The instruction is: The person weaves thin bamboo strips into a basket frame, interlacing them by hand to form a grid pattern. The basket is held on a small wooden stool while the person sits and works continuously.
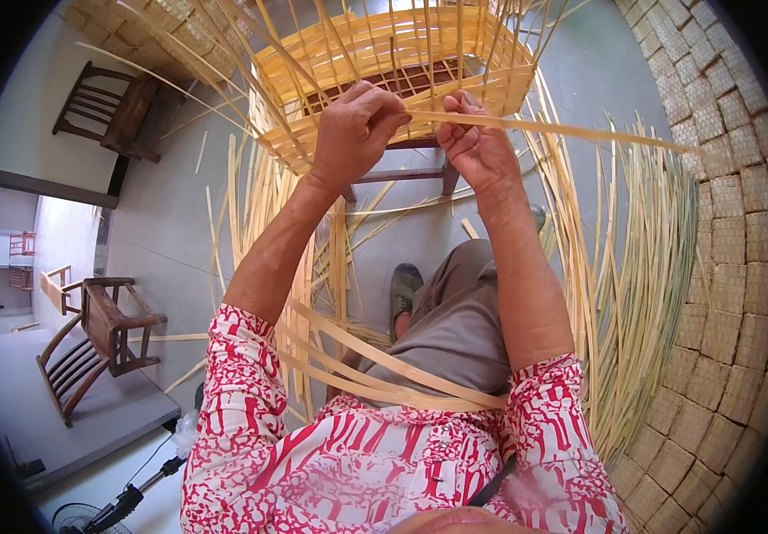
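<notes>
A pale bamboo strip [571,131] runs from my left hand, across my right hand, and out to the right. My left hand [357,129] pinches its end between thumb and fingers at the near wall of a partly woven yellow basket [286,147]. Just to the right, my right hand [482,151] is closed with curled fingers about the same strip. Long upright stakes [268,40] stick out of the basket, which rests on a dark wooden seat [402,173]. Loose bamboo strips [393,365] lie across my lap.
A thick bundle of bamboo strips [651,285] lies on the floor at right, beside stacked woven baskets [731,267]. More strips [335,258] are scattered under the seat. Wooden chairs [117,325] and a fan [90,516] stand at left.
</notes>
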`<state>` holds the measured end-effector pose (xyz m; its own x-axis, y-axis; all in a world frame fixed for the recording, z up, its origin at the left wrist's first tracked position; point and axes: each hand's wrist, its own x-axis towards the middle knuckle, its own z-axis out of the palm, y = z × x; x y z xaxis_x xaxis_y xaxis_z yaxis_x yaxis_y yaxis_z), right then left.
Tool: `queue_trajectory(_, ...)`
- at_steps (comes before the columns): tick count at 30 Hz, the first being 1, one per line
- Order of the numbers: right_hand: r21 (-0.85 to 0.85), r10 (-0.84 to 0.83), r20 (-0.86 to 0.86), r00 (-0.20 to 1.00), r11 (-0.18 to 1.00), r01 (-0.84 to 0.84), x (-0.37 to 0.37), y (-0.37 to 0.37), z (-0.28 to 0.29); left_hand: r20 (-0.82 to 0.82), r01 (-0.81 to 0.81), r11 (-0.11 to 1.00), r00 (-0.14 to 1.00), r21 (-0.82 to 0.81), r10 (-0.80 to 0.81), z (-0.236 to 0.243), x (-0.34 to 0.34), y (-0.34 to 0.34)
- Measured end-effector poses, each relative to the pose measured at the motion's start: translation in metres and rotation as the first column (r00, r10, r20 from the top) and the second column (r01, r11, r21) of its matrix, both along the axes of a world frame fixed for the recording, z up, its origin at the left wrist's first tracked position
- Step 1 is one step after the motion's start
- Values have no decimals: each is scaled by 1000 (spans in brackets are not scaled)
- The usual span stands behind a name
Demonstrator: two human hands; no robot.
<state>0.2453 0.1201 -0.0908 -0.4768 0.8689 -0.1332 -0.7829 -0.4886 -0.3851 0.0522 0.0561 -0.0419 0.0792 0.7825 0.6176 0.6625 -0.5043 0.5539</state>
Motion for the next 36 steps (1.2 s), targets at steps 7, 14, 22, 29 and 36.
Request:
queue_trajectory(7, 508, -68, 363, 929, 851, -136, -17, -14, 43, 295, 207, 959, 945, -195, -143, 5, -11, -4)
queue_trajectory(14, 720, -417, 494, 763, 688, -90, -16, -17, 46, 383, 264, 935, 910, -236, -161, -1, -9, 5)
queue_trajectory(22, 340, -381, 374, 846, 905, 257, -26, -31, 42, 548, 111, 944, 832, -309, 82, 2, 8, 15)
queue_trajectory(29, 674, -519, 433, 737, 729, 117, -34, -47, 46, -172, -253, 964, 949, 83, 264, -4, 21, 18)
queue_trajectory(36, 194, -316, 576, 754, 949, 250, -8, -27, 16, -128, -246, 968, 960, 52, 250, 2, -4, -2)
